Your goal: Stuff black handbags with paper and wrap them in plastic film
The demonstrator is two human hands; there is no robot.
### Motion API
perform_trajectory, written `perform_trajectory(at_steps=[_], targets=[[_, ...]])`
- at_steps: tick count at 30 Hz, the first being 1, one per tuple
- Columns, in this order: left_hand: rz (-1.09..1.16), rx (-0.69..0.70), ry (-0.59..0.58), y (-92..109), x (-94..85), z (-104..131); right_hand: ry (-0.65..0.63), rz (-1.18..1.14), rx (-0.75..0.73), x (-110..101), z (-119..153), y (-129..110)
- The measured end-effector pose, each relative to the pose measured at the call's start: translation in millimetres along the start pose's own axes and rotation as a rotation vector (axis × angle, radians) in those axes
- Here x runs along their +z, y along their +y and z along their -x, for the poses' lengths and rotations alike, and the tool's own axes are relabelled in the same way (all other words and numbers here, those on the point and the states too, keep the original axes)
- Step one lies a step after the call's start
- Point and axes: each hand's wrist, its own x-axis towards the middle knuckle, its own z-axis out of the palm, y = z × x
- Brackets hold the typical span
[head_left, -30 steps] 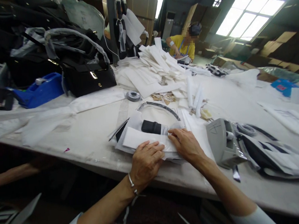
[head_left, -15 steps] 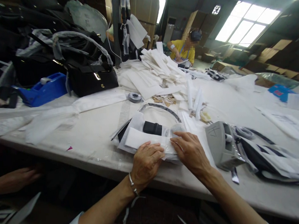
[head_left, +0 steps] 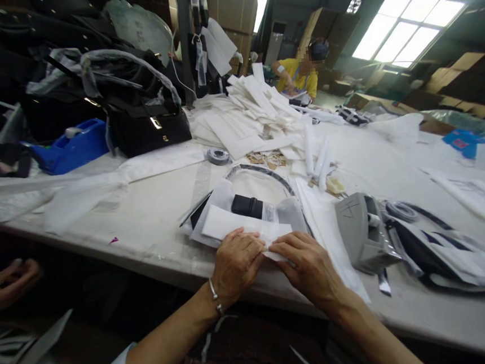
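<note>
Left hand [head_left: 239, 261]: fingers together, nearly flat, resting on the folded white wrap [head_left: 240, 222]. Right hand [head_left: 307, 264]: fingers bent, tips on the wrap's near edge; whether they pinch it cannot be determined. Wrapped handbag [head_left: 222, 198]: at the counter's [head_left: 160, 212] near edge, handle [head_left: 262, 169] arched away, black strap piece [head_left: 247, 205] exposed. Grey tape dispenser [head_left: 359, 231]: right of it.
</note>
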Motion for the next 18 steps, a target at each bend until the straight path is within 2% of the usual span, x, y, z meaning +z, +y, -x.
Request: perform_trajectory(at_steps=[10,18], targets=[[-0.269,-0.102,-0.065,9.3,9.6,-11.2,-0.022,-0.124,0.210,3.6,-14.1,13.9],[-0.392,-0.096,-0.127,9.7,13.0,-16.8,0.032,-0.204,0.396,17.4,-17.2,17.9]])
